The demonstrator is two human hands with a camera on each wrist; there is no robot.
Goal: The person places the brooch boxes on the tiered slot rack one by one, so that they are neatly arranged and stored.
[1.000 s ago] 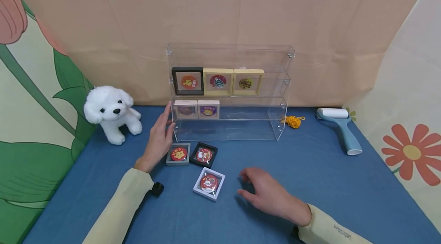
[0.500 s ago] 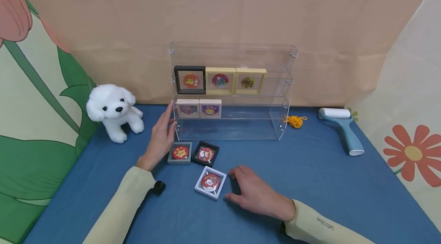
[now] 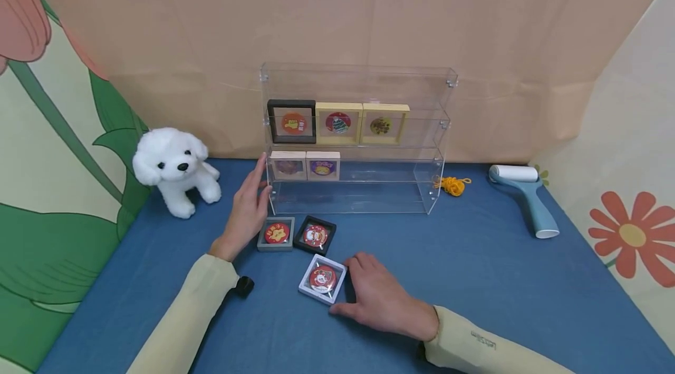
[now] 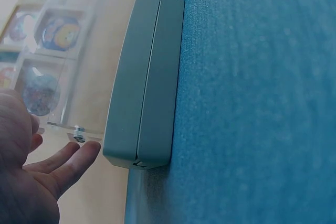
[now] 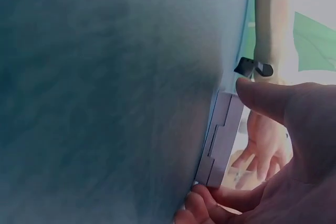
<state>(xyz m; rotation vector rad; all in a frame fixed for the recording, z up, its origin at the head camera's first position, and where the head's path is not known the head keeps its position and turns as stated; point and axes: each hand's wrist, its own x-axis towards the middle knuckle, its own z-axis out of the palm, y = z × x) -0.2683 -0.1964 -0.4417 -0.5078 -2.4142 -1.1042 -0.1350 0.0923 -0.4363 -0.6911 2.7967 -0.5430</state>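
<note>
My left hand (image 3: 245,210) rests with straight fingers against the left side of a clear acrylic display shelf (image 3: 353,204). At the middle of the blue cloth, my right hand (image 3: 374,295) pinches a white square display frame (image 3: 311,289) between thumb and fingertips at its right side. The white frame (image 5: 226,135) lies flat and holds a red round badge. A grey frame (image 3: 276,248) and a black frame (image 3: 303,239) lie behind it, each with a red badge. In the left wrist view the grey frame (image 4: 139,87) stands close by the left fingers.
On the shelf stand a black frame (image 3: 292,140), two cream frames (image 3: 338,140) and two small white frames (image 3: 323,155). A white plush dog (image 3: 171,157) sits at left. Yellow cord (image 3: 454,186) and a blue lint roller (image 3: 532,204) lie at right.
The right hand has moved left to the white frame, and its thumb and fingers have come to the frame's corners. The left hand stays at the shelf.
</note>
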